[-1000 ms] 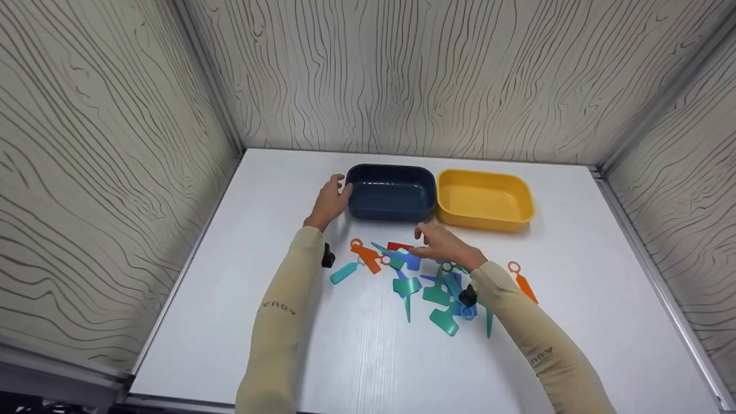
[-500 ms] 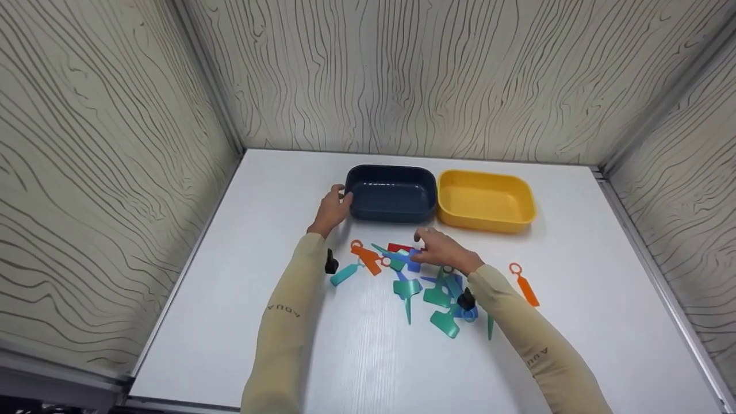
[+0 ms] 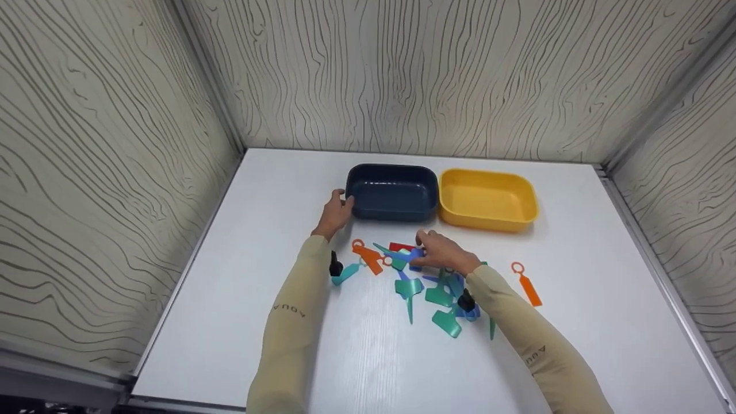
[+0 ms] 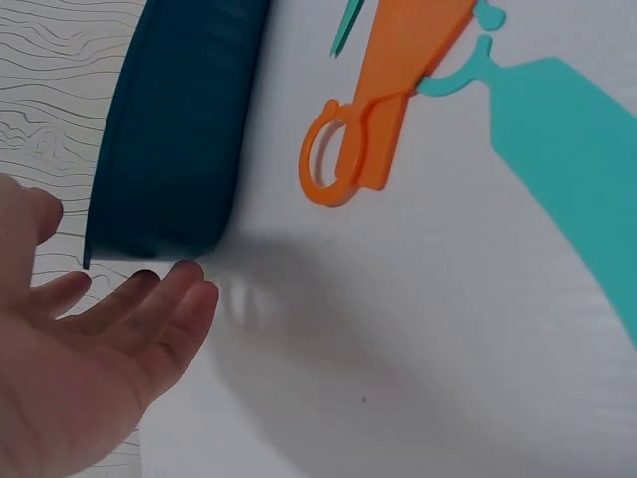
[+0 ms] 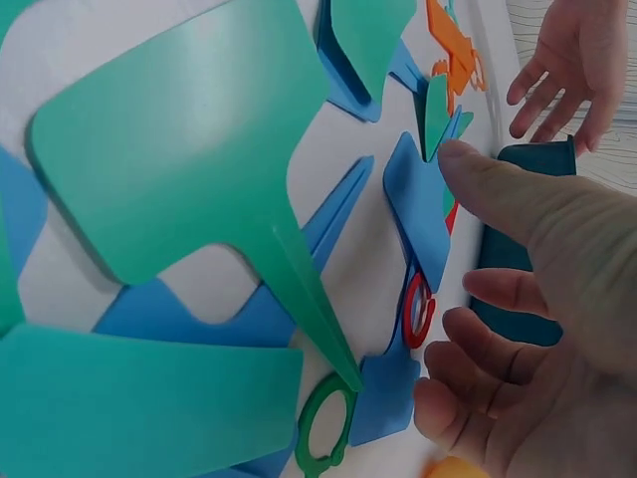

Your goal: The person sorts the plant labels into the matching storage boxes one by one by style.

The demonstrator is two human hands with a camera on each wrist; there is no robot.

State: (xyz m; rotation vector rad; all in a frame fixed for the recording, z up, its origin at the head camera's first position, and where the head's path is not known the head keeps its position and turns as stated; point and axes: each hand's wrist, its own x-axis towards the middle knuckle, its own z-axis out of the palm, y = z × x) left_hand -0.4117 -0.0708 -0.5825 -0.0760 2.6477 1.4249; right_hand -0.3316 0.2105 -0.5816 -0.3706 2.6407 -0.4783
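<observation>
Blue tag (image 5: 418,204): on the white worktop (image 3: 201,345), among other tags (image 3: 440,296), right by the right thumb.
Right grip (image 3: 441,253): thumb and fingers apart, nothing visibly held; can't tell if the thumb touches the tag.
Left grip (image 3: 335,214): fingers extended at the end of the dark blue tray (image 3: 394,214); contact unclear.
Tag feel: likely light, thin plastic, stiffish, smooth enough to slide; not fragile, I'd guess.
Tag edges: pinch across the wide end; neighbours may drag.
</observation>
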